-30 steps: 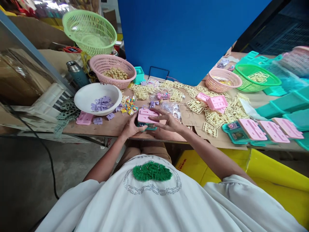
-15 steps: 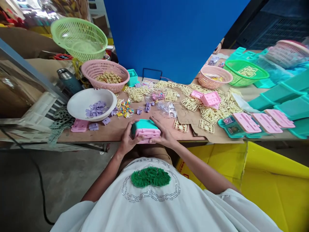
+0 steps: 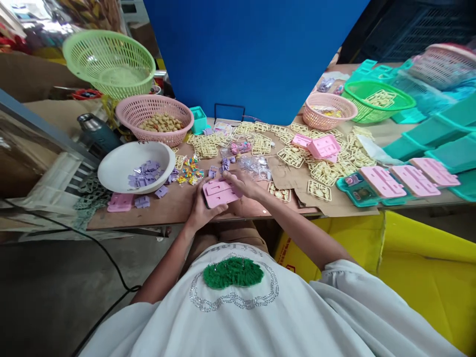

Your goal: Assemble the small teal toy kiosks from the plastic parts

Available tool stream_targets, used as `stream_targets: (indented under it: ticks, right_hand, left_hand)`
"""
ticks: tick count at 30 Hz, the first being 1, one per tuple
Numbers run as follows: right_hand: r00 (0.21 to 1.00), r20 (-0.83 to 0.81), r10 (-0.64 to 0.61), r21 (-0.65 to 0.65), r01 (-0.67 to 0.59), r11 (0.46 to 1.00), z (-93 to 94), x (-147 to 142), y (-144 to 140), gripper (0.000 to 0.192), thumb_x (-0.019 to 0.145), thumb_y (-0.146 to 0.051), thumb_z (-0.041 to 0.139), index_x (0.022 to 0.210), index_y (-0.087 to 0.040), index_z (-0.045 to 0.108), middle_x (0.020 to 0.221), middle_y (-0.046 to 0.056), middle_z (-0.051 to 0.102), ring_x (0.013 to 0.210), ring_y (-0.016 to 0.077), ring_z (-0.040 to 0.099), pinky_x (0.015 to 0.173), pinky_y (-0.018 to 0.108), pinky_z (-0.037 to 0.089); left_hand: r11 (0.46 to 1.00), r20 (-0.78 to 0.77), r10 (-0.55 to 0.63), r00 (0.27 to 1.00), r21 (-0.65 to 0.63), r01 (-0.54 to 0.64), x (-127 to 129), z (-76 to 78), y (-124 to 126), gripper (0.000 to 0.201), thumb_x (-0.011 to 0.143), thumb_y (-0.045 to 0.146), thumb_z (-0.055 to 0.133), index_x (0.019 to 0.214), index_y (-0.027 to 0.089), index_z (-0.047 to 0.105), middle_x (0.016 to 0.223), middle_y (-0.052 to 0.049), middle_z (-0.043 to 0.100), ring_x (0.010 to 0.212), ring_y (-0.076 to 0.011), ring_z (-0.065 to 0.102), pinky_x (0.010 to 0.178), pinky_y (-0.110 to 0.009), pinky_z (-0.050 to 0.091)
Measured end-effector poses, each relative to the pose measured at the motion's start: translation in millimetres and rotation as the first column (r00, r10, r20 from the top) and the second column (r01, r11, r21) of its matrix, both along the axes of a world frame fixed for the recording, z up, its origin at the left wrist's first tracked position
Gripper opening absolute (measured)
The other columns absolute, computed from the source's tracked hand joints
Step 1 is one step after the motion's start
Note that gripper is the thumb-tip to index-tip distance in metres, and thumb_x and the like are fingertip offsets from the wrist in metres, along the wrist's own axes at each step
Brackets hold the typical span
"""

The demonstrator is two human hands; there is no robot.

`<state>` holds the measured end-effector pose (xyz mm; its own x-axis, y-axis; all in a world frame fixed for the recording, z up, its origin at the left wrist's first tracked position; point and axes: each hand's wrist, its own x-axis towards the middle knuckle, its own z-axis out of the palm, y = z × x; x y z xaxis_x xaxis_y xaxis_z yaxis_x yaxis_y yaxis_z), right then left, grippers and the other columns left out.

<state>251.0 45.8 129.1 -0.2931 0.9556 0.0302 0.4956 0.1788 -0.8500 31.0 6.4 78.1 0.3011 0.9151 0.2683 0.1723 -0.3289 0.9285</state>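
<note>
Between my two hands, just over the table's front edge, is a plastic toy box [image 3: 219,192] with its pink slotted face turned up. Its teal body is mostly hidden beneath. My left hand [image 3: 201,210] grips the left side, thumb along the near edge. Around the right end lies my right hand [image 3: 243,185], its fingers over the top of the pink face. Small purple plastic parts [image 3: 225,164] and bags of colourful beads [image 3: 191,171] lie just beyond the box.
A white bowl [image 3: 107,168] of purple parts and a pink basket [image 3: 128,111] stand at left. Cream plastic part frames [image 3: 290,156] spread across the middle and right. Teal boxes with pink panels [image 3: 383,181] line the right front. A blue board [image 3: 253,59] rises behind.
The box has been tipped so its pink face, which faced me, now points upward and the teal top is out of sight. My right hand has shifted onto the pink face.
</note>
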Motion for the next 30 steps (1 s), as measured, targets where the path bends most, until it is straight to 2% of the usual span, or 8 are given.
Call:
stream_targets:
  ticks: [4,6,8,11,16,22,26,30]
  right_hand:
    - [0.98,0.074,0.185,0.263,-0.198,0.944,9.5,21.7,9.5,0.085,0.089,-0.084,0.066,0.146,-0.022,0.07,0.154,0.019,0.062,0.146,0.038,0.056,0.122,0.055,0.046]
    - [0.939,0.144,0.311,0.302,-0.341,0.89,11.2,27.8,8.8,0.093,0.082,-0.08,0.077,0.152,-0.021,0.065,0.154,0.021,0.061,0.144,0.0394,0.059,0.118,0.056,0.05]
    - [0.92,0.189,0.343,0.318,-0.388,0.865,12.4,29.5,8.3,0.089,0.082,-0.077,0.08,0.149,-0.018,0.069,0.143,0.022,0.068,0.131,0.0387,0.067,0.111,0.055,0.055]
    - [0.932,0.183,0.312,0.339,-0.358,0.87,13.3,28.3,9.1,0.083,0.083,-0.076,0.08,0.142,-0.017,0.074,0.129,0.02,0.075,0.118,0.0364,0.072,0.103,0.052,0.059]
    - [0.95,0.175,0.257,0.343,-0.304,0.889,9.5,27.5,11.3,0.08,0.08,-0.073,0.084,0.14,-0.02,0.076,0.128,0.018,0.076,0.119,0.0376,0.072,0.105,0.051,0.057]
    - [0.9,0.348,0.26,0.41,-0.396,0.822,3.4,13.9,-10.0,0.087,0.09,-0.06,0.08,0.161,-0.016,0.055,0.145,0.023,0.062,0.127,0.0354,0.067,0.107,0.049,0.056]
    - [0.88,0.439,0.181,0.477,-0.399,0.783,9.5,8.5,-13.0,0.084,0.096,-0.061,0.075,0.165,-0.022,0.047,0.147,0.02,0.059,0.128,0.0296,0.065,0.107,0.041,0.054]
    - [0.862,0.499,0.088,0.511,-0.374,0.774,25.8,6.7,-25.7,0.077,0.102,-0.055,0.069,0.165,-0.017,0.047,0.148,0.023,0.057,0.132,0.0294,0.061,0.112,0.04,0.051]
  left_hand:
    - [0.996,0.093,-0.005,0.996,-0.093,0.014,-3.4,-8.4,11.3,0.097,0.076,0.059,0.091,0.153,0.022,0.045,0.154,-0.018,0.06,0.143,-0.0334,0.06,0.123,-0.052,0.048]
    - [0.988,0.109,-0.042,0.993,-0.141,0.057,-5.4,-10.3,13.3,0.104,0.071,0.057,0.095,0.155,0.02,0.044,0.156,-0.02,0.06,0.144,-0.035,0.059,0.124,-0.053,0.047]
    - [0.987,0.107,-0.043,0.993,-0.147,0.059,-6.7,-11.2,14.2,0.111,0.065,0.055,0.098,0.156,0.019,0.044,0.158,-0.02,0.058,0.147,-0.0368,0.056,0.125,-0.055,0.045]
    - [0.992,0.074,-0.009,0.997,-0.122,0.018,-7.3,-11.4,15.0,0.104,0.069,0.051,0.096,0.154,0.018,0.047,0.154,-0.02,0.06,0.144,-0.0363,0.059,0.124,-0.055,0.046]
    - [0.996,0.044,-0.006,0.999,-0.09,0.01,-8.6,-10.1,18.6,0.095,0.068,0.049,0.096,0.148,0.017,0.053,0.147,-0.019,0.066,0.139,-0.0353,0.063,0.122,-0.054,0.048]
    - [0.957,0.095,-0.053,0.994,-0.279,0.077,-9.5,5.5,5.0,0.111,0.066,0.063,0.094,0.156,0.018,0.048,0.156,-0.021,0.061,0.145,-0.0394,0.059,0.124,-0.054,0.046]
    - [0.922,0.16,0.099,0.982,-0.386,-0.03,-15.1,17.4,9.5,0.088,0.083,0.073,0.075,0.154,0.024,0.055,0.15,-0.013,0.067,0.148,-0.0357,0.058,0.123,-0.046,0.049]
    - [0.914,0.129,0.172,0.977,-0.39,-0.11,-7.3,35.6,12.0,0.074,0.078,0.063,0.081,0.142,0.031,0.067,0.135,-0.005,0.075,0.137,-0.0372,0.066,0.12,-0.049,0.054]
